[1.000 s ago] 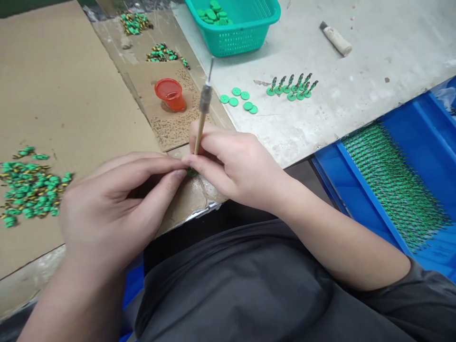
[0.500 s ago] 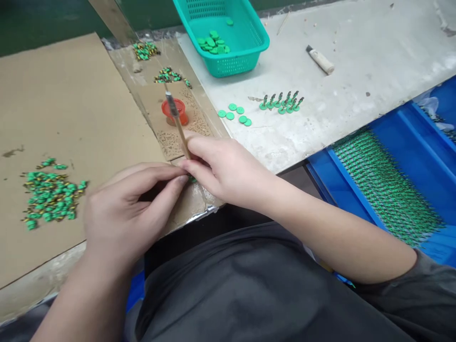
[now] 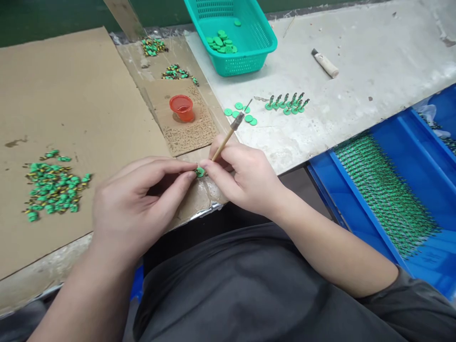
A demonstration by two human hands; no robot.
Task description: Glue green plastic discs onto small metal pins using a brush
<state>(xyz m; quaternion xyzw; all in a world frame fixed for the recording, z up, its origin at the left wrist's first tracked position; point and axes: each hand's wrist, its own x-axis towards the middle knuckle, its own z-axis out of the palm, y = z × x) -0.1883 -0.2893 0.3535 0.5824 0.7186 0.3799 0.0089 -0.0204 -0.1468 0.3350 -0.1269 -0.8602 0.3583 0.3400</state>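
At the table's near edge, the left hand pinches a small green piece between thumb and forefinger; only part of its round face shows, and the rest is hidden by the fingertips. The left hand's other fingers are mostly out of sight. The right hand pinches a wooden-handled tool between thumb and forefinger, its thin tip pointing up and away, in front of some loose green discs. The tool's lower end is covered, and whether the right thumb touches the green piece I cannot tell. The green basket, toward the table's far edge, is cut off at the top. The blue bin, beyond the near edge, is cut off at right.
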